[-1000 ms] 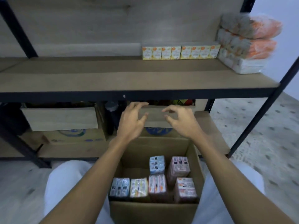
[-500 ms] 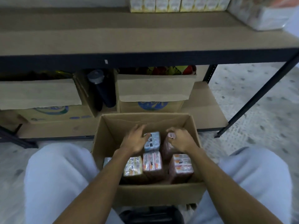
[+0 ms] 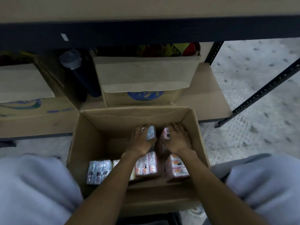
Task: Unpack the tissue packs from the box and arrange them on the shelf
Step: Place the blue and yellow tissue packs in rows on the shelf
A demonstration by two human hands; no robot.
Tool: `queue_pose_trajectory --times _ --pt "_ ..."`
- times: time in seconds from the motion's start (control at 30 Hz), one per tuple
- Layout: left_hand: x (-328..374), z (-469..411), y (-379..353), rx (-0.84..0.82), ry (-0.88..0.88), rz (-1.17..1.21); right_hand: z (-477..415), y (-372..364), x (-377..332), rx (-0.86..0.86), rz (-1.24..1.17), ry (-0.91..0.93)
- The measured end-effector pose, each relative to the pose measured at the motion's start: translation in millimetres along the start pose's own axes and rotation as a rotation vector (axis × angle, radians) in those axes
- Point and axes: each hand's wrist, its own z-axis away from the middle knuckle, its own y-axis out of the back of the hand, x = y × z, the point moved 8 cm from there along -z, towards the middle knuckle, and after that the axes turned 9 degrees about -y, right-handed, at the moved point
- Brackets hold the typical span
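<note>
Inside box, far half: left grip curled round blue pack, right grip wrapped over pink pack; packs side by side, close together. Risk: wrap looks slick, one-handed lift may let pack slip back onto others; shelf rail above box far wall may catch rising pack. Against box near wall: pale-blue pack, orange pack, second orange pack, standing in row. Beyond box far wall: carton, flap hanging, bright goods inside, kind unclear.
</note>
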Motion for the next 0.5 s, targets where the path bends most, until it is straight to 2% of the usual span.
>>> queue_pose_trajectory --times 0.1,0.3,0.5 --pt "-4.4 -1.8 -4.1 0.028 0.082 0.053 1.0 -4.1 -2.2 0.041 0.074 0.012" --pt "-9.1 -1.3 -3.8 0.040 0.201 0.057 4.7 -14.5 -7.7 0.065 0.051 0.007" --pt "-8.6 -5.9 10.2 0.051 0.158 0.037 1.3 -19.2 -6.8 -0.040 -0.028 -0.112"
